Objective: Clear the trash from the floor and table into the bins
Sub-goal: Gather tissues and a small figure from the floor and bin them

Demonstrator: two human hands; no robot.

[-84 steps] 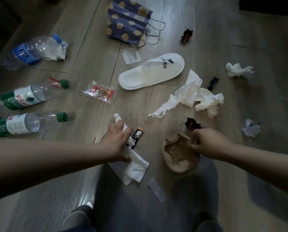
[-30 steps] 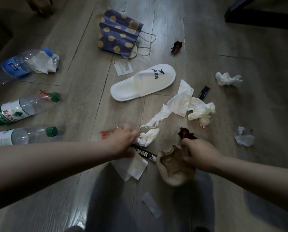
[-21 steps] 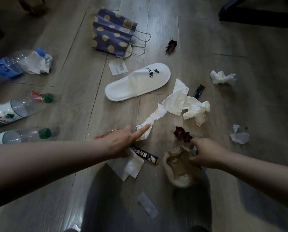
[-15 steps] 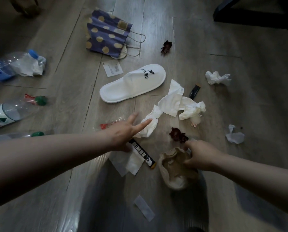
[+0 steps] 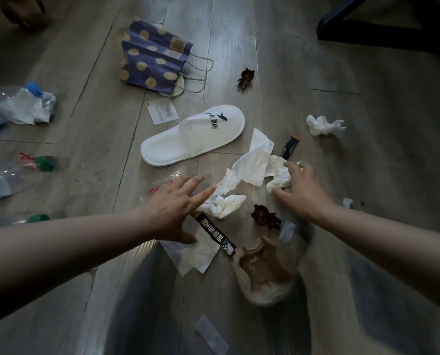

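Trash lies scattered over the wooden floor. My left hand (image 5: 178,208) hovers with spread fingers over a crumpled white tissue (image 5: 225,204) and a black sachet (image 5: 215,233), holding nothing. My right hand (image 5: 302,190) reaches with open fingers over a crumpled white tissue (image 5: 280,175) that joins a long flat tissue (image 5: 254,162). A crumpled brown paper bag (image 5: 263,274) lies free on the floor below my right hand. A small brown bear figure (image 5: 263,216) lies between the hands. A flat white tissue (image 5: 195,254) lies under my left wrist.
A white slipper (image 5: 193,135) lies beyond the hands, with a purple dotted paper bag (image 5: 153,64) and a receipt (image 5: 162,112) behind it. Plastic bottles (image 5: 8,175) lie at the left. Another tissue ball (image 5: 323,125), a dark sachet (image 5: 289,147) and a second bear figure (image 5: 245,78) lie to the right.
My right hand has let go of the brown paper bag and moved up to the crumpled tissue. My left hand has spread its fingers and shifted a little forward.
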